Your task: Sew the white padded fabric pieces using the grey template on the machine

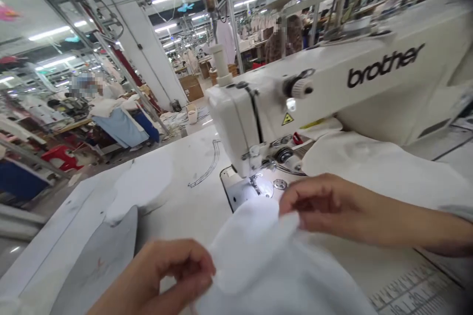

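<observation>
A piece of white fabric lies across the sewing table in front of me. My left hand pinches its left edge at the bottom of the view, fingers closed. My right hand grips the cloth's upper corner, fingers curled, just in front of the needle area of a white Brother sewing machine. The lit needle plate sits a short way beyond my right fingers.
More white fabric is piled under the machine arm to the right. A white cloth piece lies at the table's left. A ruler scale is printed at the lower right. Other workers sit at stations at far left and behind.
</observation>
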Demonstrator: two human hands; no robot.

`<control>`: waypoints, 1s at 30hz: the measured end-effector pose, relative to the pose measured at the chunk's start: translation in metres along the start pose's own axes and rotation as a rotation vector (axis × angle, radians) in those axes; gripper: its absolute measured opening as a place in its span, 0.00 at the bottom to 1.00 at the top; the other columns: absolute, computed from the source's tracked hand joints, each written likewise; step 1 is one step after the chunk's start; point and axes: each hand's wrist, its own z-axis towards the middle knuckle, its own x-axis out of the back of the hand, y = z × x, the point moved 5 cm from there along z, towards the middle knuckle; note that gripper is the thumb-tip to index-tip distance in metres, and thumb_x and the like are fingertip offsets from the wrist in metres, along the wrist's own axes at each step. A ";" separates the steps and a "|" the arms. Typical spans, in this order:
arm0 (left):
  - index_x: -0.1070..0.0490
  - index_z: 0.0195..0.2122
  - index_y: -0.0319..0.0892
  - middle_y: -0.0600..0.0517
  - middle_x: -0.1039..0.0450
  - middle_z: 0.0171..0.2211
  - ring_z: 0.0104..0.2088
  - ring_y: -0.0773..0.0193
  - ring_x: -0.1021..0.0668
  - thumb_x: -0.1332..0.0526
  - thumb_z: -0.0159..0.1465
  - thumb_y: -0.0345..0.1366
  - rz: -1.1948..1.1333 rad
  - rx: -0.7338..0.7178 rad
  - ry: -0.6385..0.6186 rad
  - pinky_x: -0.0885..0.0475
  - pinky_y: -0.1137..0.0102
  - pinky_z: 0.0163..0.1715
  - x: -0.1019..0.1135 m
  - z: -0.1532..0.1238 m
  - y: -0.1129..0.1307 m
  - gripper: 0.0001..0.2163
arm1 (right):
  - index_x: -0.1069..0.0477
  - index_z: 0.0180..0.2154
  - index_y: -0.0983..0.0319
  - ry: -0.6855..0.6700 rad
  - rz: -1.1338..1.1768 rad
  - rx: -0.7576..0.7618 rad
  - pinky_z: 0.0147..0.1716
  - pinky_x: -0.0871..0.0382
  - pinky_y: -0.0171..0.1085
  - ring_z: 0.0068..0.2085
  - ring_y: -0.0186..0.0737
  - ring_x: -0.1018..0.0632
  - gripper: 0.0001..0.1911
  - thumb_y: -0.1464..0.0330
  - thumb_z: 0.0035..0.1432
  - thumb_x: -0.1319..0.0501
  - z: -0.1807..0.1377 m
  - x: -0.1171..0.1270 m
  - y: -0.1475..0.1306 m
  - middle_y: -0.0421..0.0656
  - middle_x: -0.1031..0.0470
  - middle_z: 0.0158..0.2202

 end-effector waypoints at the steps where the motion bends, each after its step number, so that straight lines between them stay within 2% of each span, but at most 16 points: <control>1: 0.22 0.28 0.49 0.56 0.24 0.25 0.28 0.66 0.26 0.38 0.57 0.46 -0.012 0.004 -0.048 0.34 0.76 0.29 -0.003 0.002 -0.002 0.09 | 0.26 0.38 0.61 0.043 0.011 -0.046 0.22 0.36 0.30 0.25 0.32 0.30 0.12 0.59 0.59 0.39 0.006 0.000 0.009 0.38 0.30 0.26; 3: 0.24 0.30 0.46 0.57 0.28 0.23 0.25 0.68 0.30 0.41 0.60 0.42 -0.028 0.009 -0.071 0.39 0.75 0.25 -0.007 0.007 -0.006 0.09 | 0.27 0.39 0.61 0.081 -0.042 -0.158 0.18 0.40 0.29 0.20 0.29 0.34 0.15 0.57 0.56 0.36 0.015 -0.003 0.028 0.36 0.34 0.23; 6: 0.26 0.30 0.44 0.59 0.33 0.22 0.24 0.69 0.33 0.44 0.62 0.40 -0.051 0.019 -0.028 0.43 0.74 0.24 -0.012 0.013 -0.010 0.09 | 0.27 0.38 0.62 0.124 -0.125 -0.250 0.16 0.41 0.29 0.18 0.29 0.36 0.17 0.55 0.53 0.36 0.021 -0.004 0.041 0.36 0.36 0.21; 10: 0.29 0.28 0.44 0.58 0.31 0.24 0.27 0.68 0.32 0.44 0.62 0.41 -0.034 0.022 0.021 0.42 0.73 0.26 -0.009 0.013 -0.008 0.10 | 0.29 0.37 0.63 0.126 -0.152 -0.280 0.15 0.41 0.28 0.18 0.29 0.37 0.21 0.51 0.55 0.40 0.020 -0.005 0.036 0.35 0.39 0.19; 17: 0.29 0.28 0.45 0.58 0.29 0.23 0.25 0.68 0.32 0.45 0.62 0.43 0.022 0.011 0.018 0.40 0.70 0.26 -0.008 0.016 -0.011 0.11 | 0.37 0.32 0.61 0.169 -0.308 -0.350 0.12 0.46 0.28 0.16 0.31 0.36 0.26 0.44 0.58 0.48 0.022 -0.001 0.033 0.33 0.44 0.15; 21: 0.28 0.27 0.45 0.58 0.29 0.23 0.25 0.68 0.32 0.43 0.60 0.41 0.029 0.030 0.041 0.41 0.70 0.26 -0.007 0.016 -0.012 0.09 | 0.41 0.29 0.60 0.139 -0.365 -0.355 0.11 0.47 0.28 0.15 0.31 0.35 0.24 0.45 0.58 0.49 0.026 -0.001 0.031 0.33 0.43 0.17; 26: 0.27 0.28 0.46 0.58 0.27 0.25 0.27 0.68 0.30 0.42 0.59 0.41 0.037 0.037 0.054 0.39 0.70 0.28 -0.006 0.016 -0.012 0.07 | 0.38 0.32 0.60 0.142 -0.427 -0.399 0.11 0.43 0.29 0.14 0.33 0.33 0.21 0.49 0.61 0.49 0.029 -0.001 0.033 0.34 0.41 0.18; 30: 0.27 0.28 0.46 0.58 0.25 0.26 0.27 0.67 0.29 0.42 0.59 0.41 0.050 0.045 0.068 0.38 0.69 0.28 -0.008 0.016 -0.013 0.08 | 0.37 0.32 0.60 0.152 -0.453 -0.375 0.10 0.43 0.30 0.14 0.33 0.33 0.19 0.51 0.62 0.51 0.030 0.001 0.036 0.34 0.41 0.18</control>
